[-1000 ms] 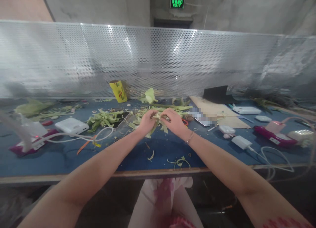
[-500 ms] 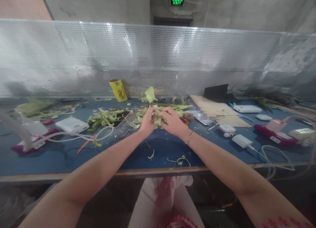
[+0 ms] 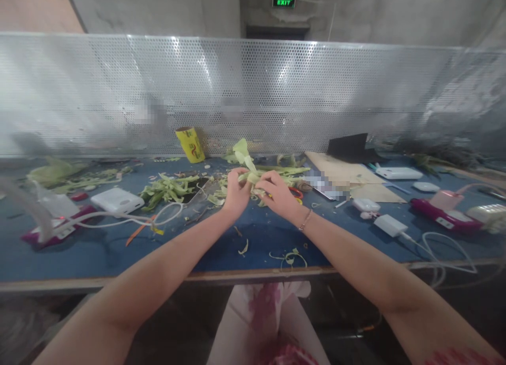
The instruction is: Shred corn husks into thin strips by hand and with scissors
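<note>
Both hands meet over the middle of the blue table [image 3: 221,249]. My left hand [image 3: 237,194] is closed on a pale green plant piece [image 3: 252,176] that sticks up between the fingers. From the right, my right hand [image 3: 276,195] pinches the same piece, its thumb and fingertips close to the left ones. Beneath and behind the hands lie scattered green peelings [image 3: 216,196]. To the left is a heap of green strips [image 3: 168,188] beside a dark phone-like item [image 3: 192,191]. Red and yellow handles [image 3: 296,194] show just right of my right hand.
A yellow tube [image 3: 190,145] stands before the perforated metal screen [image 3: 276,91]. Power strips [image 3: 446,217] with white cables lie at both sides. A white box [image 3: 117,200] sits left, cardboard [image 3: 340,167] and a white charger [image 3: 390,225] right.
The plant piece between my hands now stands up more visibly above the fingers. Both hands stay at nearly the same spot, with a small shift in the fingers.
</note>
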Demonstrator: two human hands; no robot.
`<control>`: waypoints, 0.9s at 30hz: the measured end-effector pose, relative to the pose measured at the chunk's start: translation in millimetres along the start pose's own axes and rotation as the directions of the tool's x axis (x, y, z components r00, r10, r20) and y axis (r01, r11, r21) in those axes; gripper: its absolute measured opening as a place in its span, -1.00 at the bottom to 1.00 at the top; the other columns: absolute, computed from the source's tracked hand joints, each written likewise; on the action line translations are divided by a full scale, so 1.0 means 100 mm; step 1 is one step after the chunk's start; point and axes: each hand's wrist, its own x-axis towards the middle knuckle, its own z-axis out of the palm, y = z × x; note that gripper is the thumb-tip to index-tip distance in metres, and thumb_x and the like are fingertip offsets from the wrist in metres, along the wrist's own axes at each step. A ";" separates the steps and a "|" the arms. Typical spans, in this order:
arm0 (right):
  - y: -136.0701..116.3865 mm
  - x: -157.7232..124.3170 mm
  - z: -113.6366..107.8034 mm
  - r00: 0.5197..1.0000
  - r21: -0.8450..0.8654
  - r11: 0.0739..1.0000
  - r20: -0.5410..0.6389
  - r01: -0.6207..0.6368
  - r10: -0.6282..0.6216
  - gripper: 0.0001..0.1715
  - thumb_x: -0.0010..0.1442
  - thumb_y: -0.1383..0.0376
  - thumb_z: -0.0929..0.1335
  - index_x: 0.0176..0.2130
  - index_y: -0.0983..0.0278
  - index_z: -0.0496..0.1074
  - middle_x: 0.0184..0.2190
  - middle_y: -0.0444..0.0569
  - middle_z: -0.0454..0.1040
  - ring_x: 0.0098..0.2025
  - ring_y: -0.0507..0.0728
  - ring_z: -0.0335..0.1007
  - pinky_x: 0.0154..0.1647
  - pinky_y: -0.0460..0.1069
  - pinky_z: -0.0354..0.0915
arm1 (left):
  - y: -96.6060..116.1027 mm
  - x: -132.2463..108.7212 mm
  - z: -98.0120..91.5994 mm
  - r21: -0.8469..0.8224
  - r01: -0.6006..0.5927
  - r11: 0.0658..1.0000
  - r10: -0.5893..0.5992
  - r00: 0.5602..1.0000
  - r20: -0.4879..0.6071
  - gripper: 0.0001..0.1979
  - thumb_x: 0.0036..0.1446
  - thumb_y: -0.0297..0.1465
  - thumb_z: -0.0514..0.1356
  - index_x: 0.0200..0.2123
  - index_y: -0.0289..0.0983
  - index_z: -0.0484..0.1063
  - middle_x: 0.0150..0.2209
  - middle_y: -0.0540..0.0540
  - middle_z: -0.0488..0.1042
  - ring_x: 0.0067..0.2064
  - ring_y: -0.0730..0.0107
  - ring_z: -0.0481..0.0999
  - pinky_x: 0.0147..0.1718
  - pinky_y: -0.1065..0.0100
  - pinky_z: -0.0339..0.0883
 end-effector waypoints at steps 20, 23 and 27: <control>-0.06 0.01 -0.05 0.999 0.003 0.999 0.013 0.043 -0.043 -0.80 0.22 0.34 0.19 -0.25 0.19 0.37 -0.28 0.01 0.27 -0.19 0.14 0.20 -0.15 0.08 0.24 | 0.10 0.04 -0.07 0.059 -0.060 0.996 0.042 0.965 0.260 -0.80 0.08 -0.25 -0.01 -0.48 -0.24 0.17 -0.48 0.03 0.20 -0.39 0.45 0.18 -0.38 0.42 0.12; -0.05 0.01 -0.06 1.000 0.004 1.000 0.026 0.009 -0.009 -0.77 0.24 0.32 0.17 -0.24 0.19 0.38 -0.29 0.02 0.28 -0.21 0.14 0.21 -0.17 0.09 0.23 | 0.11 0.03 -0.06 0.056 -0.047 0.997 0.031 0.965 0.260 -0.81 0.08 -0.26 -0.01 -0.48 -0.23 0.16 -0.49 0.02 0.19 -0.39 0.44 0.17 -0.38 0.42 0.12; -0.04 0.03 -0.08 1.000 0.013 1.000 0.017 0.013 -0.013 -0.84 0.23 0.30 0.21 -0.26 0.20 0.36 -0.31 0.00 0.32 -0.20 0.14 0.24 -0.14 0.08 0.22 | 0.09 0.03 -0.05 0.050 -0.064 0.997 0.050 0.968 0.244 -0.83 0.08 -0.30 0.00 -0.50 -0.23 0.16 -0.48 0.02 0.21 -0.39 0.44 0.20 -0.35 0.41 0.16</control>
